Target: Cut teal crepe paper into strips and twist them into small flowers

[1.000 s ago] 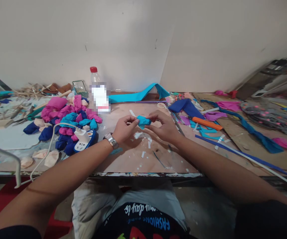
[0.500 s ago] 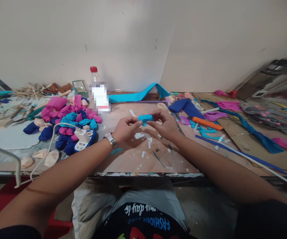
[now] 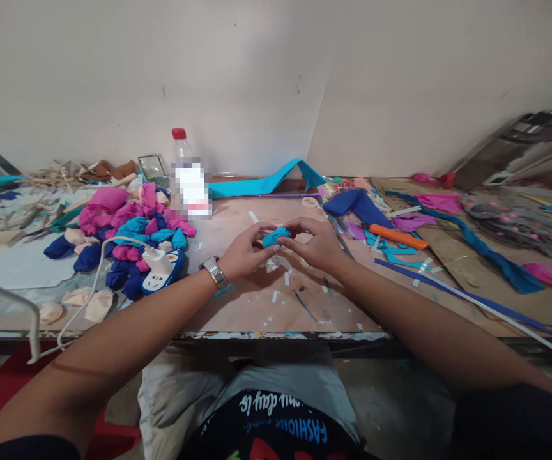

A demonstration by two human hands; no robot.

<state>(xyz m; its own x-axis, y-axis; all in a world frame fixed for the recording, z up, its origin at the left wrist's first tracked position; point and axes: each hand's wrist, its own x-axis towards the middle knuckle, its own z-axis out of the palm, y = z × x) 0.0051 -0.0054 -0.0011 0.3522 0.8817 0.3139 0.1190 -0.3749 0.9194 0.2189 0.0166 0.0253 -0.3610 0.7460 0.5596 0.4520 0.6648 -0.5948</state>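
Note:
Between my hands, a little above the table, is a small crumpled roll of turquoise crepe paper point(image 3: 276, 237). My left hand point(image 3: 245, 250), with a metal watch point(image 3: 214, 271) on the wrist, closes on its left end with thumb and fingers. At its right end my right hand point(image 3: 317, 243) pinches it between thumb and fingers. Parts of the roll are hidden behind the fingertips. White scraps point(image 3: 275, 297) lie on the table below the hands.
Left of my hands lie a pile of pink, blue and cream crepe paper bundles point(image 3: 108, 211) and a power strip point(image 3: 163, 273) with a white cord. Behind stand a red-capped bottle point(image 3: 180, 145) and a turquoise strip point(image 3: 247, 188). An orange cutter point(image 3: 397, 237) lies right.
The turquoise roll has turned and tilted in my fingers and sits slightly lower and further left. Both hands have drawn closer around it.

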